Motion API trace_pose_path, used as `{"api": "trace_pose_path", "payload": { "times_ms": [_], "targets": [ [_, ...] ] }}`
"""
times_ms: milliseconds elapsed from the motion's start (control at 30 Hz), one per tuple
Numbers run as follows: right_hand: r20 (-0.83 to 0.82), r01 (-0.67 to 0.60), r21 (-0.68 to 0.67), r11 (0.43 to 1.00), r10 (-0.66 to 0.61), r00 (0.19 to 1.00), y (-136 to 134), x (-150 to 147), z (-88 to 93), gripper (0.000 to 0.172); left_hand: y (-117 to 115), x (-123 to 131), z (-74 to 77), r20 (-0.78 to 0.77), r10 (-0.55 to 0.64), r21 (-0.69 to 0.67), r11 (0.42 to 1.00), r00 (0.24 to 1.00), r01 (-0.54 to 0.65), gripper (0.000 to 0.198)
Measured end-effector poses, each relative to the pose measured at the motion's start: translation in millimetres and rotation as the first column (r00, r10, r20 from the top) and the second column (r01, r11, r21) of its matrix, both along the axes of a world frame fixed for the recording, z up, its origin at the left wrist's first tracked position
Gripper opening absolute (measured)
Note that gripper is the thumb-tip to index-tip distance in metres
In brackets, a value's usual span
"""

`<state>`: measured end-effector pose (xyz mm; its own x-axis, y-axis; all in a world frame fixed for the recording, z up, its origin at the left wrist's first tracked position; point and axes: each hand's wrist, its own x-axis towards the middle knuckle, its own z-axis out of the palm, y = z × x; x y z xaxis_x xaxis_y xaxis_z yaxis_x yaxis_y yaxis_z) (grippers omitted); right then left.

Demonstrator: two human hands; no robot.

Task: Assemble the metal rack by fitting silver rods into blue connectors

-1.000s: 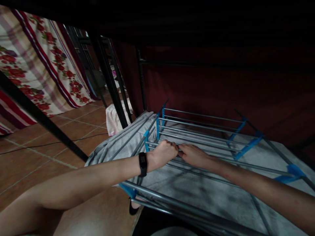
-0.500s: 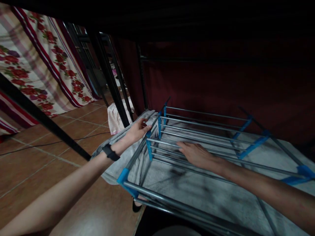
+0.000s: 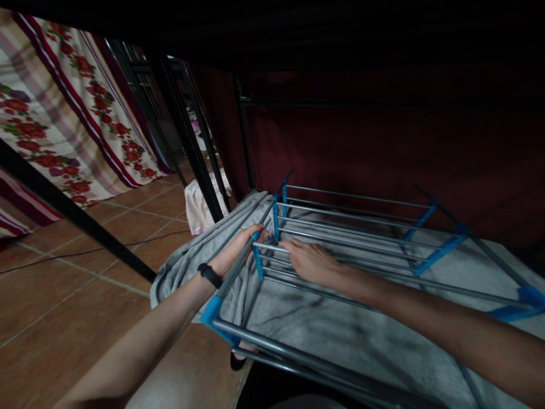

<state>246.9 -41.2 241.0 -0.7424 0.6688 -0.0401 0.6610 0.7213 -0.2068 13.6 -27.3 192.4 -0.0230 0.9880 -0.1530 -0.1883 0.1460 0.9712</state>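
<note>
A metal tube rack with blue plastic joints, like a shoe rack (image 3: 357, 283), lies across a grey blanket (image 3: 323, 318). My left hand (image 3: 238, 247), with a black band on its wrist, reaches under the rack's left side tube. Its fingers close round a blue plastic connector (image 3: 256, 234) where a cross rod meets that tube. Just to the right, my right hand (image 3: 310, 260) grips the same cross rod near its left end, fingertips curled over it. Part of the rod is hidden behind the right hand and forearm.
Black metal posts (image 3: 187, 136) of a bed-like frame stand at the left, with a dark surface overhead. A dark red cloth (image 3: 361, 147) hangs behind the rack. A floral curtain (image 3: 63, 113) and a cable (image 3: 97, 248) on the tiled floor lie further left.
My left hand has moved from above the side tube to beneath it and closed at the connector. The right hand has slid left along the rod, nearer the joint.
</note>
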Motion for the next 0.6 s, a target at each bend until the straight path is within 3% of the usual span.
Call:
{"api": "trace_pose_path", "payload": {
  "times_ms": [233,367,600],
  "targets": [
    [-0.051,-0.031,0.073,0.997,0.035,0.998,0,-57,0.4,0.042,4,-1,-8.8,-0.258,0.081,0.176,0.984,0.963,-0.035,0.036],
    [-0.008,-0.046,0.086,0.995,0.047,0.999,3,-59,-0.9,0.041,7,-4,-17.2,-0.248,0.083,0.204,0.978,0.965,-0.032,0.038],
    [0.002,-0.054,0.1,0.993,0.055,0.999,3,-59,1.2,0.039,8,-12,-18.1,-0.252,0.063,0.273,0.962,0.966,0.008,0.022]
  ]
}}
